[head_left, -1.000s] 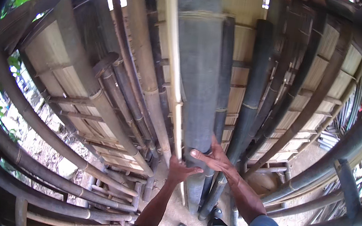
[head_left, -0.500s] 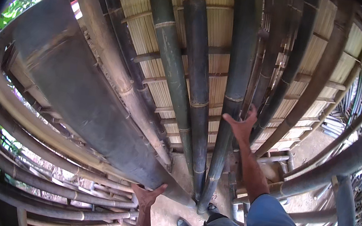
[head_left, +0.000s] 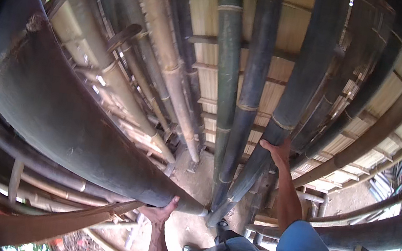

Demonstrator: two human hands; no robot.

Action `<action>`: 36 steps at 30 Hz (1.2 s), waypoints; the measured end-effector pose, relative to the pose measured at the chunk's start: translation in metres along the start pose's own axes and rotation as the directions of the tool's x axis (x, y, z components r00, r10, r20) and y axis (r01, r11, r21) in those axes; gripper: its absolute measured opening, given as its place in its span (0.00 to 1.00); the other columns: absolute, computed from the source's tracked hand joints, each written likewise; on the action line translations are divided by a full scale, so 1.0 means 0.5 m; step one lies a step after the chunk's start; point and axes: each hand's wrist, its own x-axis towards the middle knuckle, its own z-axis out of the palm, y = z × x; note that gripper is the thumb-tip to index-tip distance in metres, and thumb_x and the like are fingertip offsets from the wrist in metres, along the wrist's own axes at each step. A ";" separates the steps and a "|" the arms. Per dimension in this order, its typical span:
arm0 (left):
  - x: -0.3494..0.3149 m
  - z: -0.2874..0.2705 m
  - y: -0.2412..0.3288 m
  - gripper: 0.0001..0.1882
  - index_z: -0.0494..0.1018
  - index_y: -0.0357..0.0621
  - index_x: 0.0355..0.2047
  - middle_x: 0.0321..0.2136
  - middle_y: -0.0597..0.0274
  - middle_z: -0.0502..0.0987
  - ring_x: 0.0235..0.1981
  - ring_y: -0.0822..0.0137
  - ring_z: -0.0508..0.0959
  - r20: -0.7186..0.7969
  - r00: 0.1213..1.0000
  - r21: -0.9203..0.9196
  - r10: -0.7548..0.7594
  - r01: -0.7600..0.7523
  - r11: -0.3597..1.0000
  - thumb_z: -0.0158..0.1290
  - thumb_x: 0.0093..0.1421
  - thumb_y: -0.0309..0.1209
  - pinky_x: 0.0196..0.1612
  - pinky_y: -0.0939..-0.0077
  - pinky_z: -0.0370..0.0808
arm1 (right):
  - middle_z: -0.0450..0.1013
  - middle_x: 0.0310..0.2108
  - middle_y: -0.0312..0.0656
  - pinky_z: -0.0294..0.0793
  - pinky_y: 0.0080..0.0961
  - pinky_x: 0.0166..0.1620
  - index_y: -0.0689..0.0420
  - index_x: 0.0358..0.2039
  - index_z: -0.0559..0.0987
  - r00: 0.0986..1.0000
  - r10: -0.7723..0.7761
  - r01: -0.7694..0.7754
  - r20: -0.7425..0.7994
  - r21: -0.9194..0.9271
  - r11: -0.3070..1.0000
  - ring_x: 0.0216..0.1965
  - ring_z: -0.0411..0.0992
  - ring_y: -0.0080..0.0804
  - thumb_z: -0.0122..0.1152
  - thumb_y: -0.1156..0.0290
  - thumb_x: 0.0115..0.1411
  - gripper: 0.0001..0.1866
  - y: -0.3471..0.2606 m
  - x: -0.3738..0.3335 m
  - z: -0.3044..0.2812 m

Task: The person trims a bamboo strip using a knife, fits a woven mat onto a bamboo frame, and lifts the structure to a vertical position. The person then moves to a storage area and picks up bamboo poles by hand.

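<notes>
A thick, dark bamboo pole (head_left: 80, 119) slants from the upper left down to the ground in front of me. Near its lower part, my left hand (head_left: 158, 210) grips it from the near side, thumb along its edge and the other fingers hidden. My right hand (head_left: 280, 153) is closed round another dark bamboo pole (head_left: 308, 63), the thumb in front and the fingers behind it. A green bamboo pole (head_left: 226, 63) and a dark one (head_left: 255, 71) lean upright to the left of that pole. The lower ends of these poles come together near my feet.
Behind the poles stands a woven bamboo wall (head_left: 289, 30) with cross slats. Thinner brown poles (head_left: 169, 60) lean at the back left. Horizontal bamboo rails (head_left: 72, 179) run at the left, and a thick horizontal pole (head_left: 349, 231) at the right. A split brown piece (head_left: 61, 219) juts in lower left.
My right hand, open beside the dark pole before, has closed on it, and that pole now tilts more to the right. The view has swung left. My left hand stays on the thick pole.
</notes>
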 end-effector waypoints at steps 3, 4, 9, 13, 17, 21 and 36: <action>-0.027 -0.045 0.040 0.61 0.53 0.27 0.61 0.53 0.43 0.66 0.50 0.54 0.72 -0.181 0.981 0.111 0.064 -0.045 0.993 0.78 0.33 0.41 0.58 0.60 0.71 | 0.73 0.49 0.45 0.73 0.34 0.53 0.62 0.56 0.68 0.982 -0.106 0.087 0.156 0.121 0.989 0.50 0.73 0.36 0.83 0.68 0.37 0.46 -0.067 -0.086 0.040; -0.036 -0.060 0.040 0.60 0.55 0.26 0.59 0.52 0.43 0.68 0.49 0.54 0.73 -0.238 0.965 0.144 0.108 -0.075 0.987 0.78 0.33 0.42 0.57 0.60 0.72 | 0.72 0.51 0.46 0.74 0.36 0.53 0.62 0.57 0.66 0.970 -0.134 0.103 0.203 0.159 0.982 0.51 0.73 0.37 0.84 0.69 0.36 0.48 -0.088 -0.117 0.053; -0.099 -0.206 0.082 0.53 0.64 0.24 0.52 0.44 0.46 0.74 0.42 0.55 0.77 -0.383 0.894 0.251 0.233 -0.142 0.957 0.77 0.34 0.46 0.50 0.60 0.77 | 0.72 0.48 0.44 0.75 0.34 0.52 0.62 0.55 0.67 0.914 -0.220 0.152 0.340 0.214 0.965 0.48 0.73 0.36 0.84 0.70 0.36 0.46 -0.174 -0.274 0.132; -0.184 -0.365 0.162 0.50 0.70 0.36 0.51 0.44 0.50 0.75 0.45 0.54 0.76 -0.419 0.888 0.306 0.187 -0.055 0.950 0.75 0.31 0.54 0.51 0.59 0.73 | 0.71 0.49 0.47 0.75 0.34 0.52 0.65 0.57 0.64 0.829 -0.167 0.053 0.534 0.223 0.973 0.50 0.72 0.36 0.83 0.72 0.37 0.48 -0.253 -0.399 0.174; -0.293 -0.551 0.221 0.60 0.53 0.29 0.62 0.56 0.43 0.63 0.55 0.52 0.68 -0.349 0.778 0.603 0.522 -0.240 0.761 0.74 0.40 0.51 0.59 0.55 0.66 | 0.69 0.50 0.49 0.73 0.35 0.54 0.66 0.57 0.63 0.740 -0.325 0.134 0.589 0.344 0.929 0.50 0.71 0.38 0.82 0.73 0.38 0.48 -0.368 -0.536 0.223; -0.358 -0.681 0.300 0.48 0.65 0.36 0.53 0.48 0.50 0.71 0.47 0.55 0.73 -0.429 0.699 0.593 0.572 -0.260 0.762 0.75 0.37 0.48 0.52 0.57 0.70 | 0.70 0.49 0.48 0.73 0.35 0.53 0.65 0.57 0.66 0.462 -0.548 0.363 0.698 0.415 0.834 0.48 0.72 0.37 0.79 0.72 0.40 0.43 -0.444 -0.630 0.293; -0.586 -0.887 0.472 0.45 0.70 0.28 0.49 0.44 0.50 0.76 0.42 0.60 0.78 -0.642 0.354 0.761 0.680 0.184 0.622 0.78 0.33 0.39 0.47 0.65 0.77 | 0.74 0.49 0.51 0.72 0.34 0.56 0.67 0.58 0.67 0.048 -0.690 -0.067 0.722 0.692 0.719 0.50 0.74 0.37 0.72 0.78 0.44 0.39 -0.572 -0.949 0.535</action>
